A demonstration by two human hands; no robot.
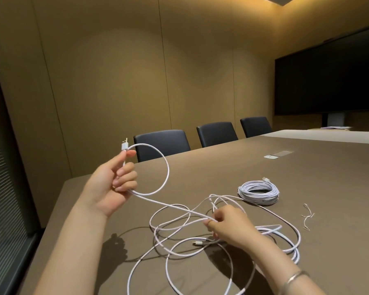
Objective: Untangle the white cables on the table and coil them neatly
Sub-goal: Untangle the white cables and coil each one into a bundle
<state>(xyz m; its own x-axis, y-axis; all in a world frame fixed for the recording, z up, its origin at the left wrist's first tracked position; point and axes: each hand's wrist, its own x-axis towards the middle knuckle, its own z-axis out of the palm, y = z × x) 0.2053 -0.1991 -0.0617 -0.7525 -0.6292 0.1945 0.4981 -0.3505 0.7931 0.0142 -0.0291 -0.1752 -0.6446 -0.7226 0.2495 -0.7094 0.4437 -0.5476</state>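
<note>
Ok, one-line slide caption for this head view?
Left hand holds the first loop of a loose white cable, right hand pinches its strand; a finished coil rests on the table.

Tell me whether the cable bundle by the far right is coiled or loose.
Coiled. The cable bundle lies on the table as a tight round ring of stacked loops, with one connector end sticking out.

Table (307, 167): brown, matte top.
Loose cable (200, 248): white, sprawled in overlapping loops near the front edge.
Coiled cable (258, 191): neat white ring farther back.
Twist ties (307, 216): small, right of the coil.
Inset panel (278, 154): farther along the top.
</note>
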